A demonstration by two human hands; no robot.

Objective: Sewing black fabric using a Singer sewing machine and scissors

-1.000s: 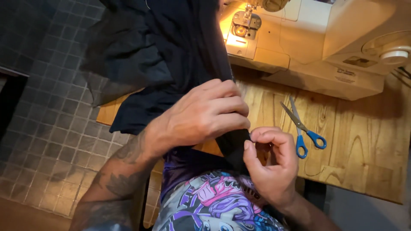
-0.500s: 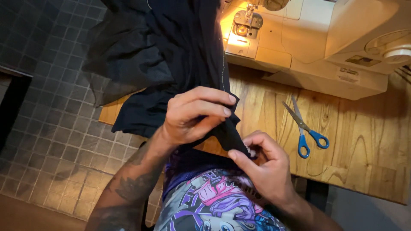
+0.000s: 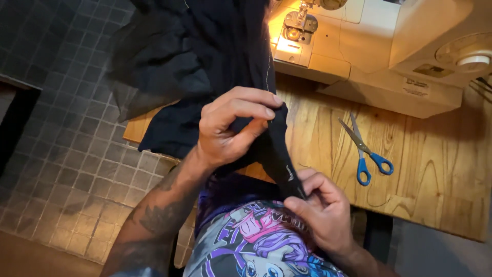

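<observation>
**Grey tile floor, wood worktop: both hands on dark fabric**

Grey square-tiled floor [image 3: 66,154] fills the left side. Large black fabric piece [image 3: 205,66] drapes from the top of view over the light wooden worktop [image 3: 435,169] edge and down toward the lap. Left hand [image 3: 230,128] grip clamped on a fold of the fabric, fingers curled around it. Right hand [image 3: 318,210] lower down, thumb and fingers pinched on the narrow fabric end. Blue-handled metal scissors [image 3: 366,151] lie on the worktop, well apart from both hands. Cream sewing machine [image 3: 389,56] behind, lamp lit.
</observation>
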